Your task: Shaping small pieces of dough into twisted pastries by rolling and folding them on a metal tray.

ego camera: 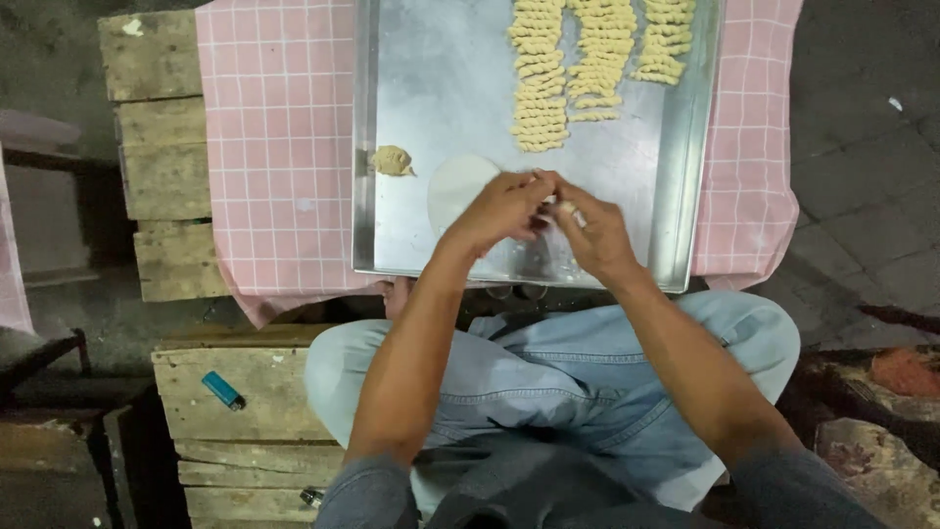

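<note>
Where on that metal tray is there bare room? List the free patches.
Free: the upper-left of the shiny metal tray, bordered by its left rim, the small dough lump and the columns of twisted dough pieces. Also the strip beneath those columns. Crowded: the top right, and the near edge where the left hand and right hand meet.
</note>
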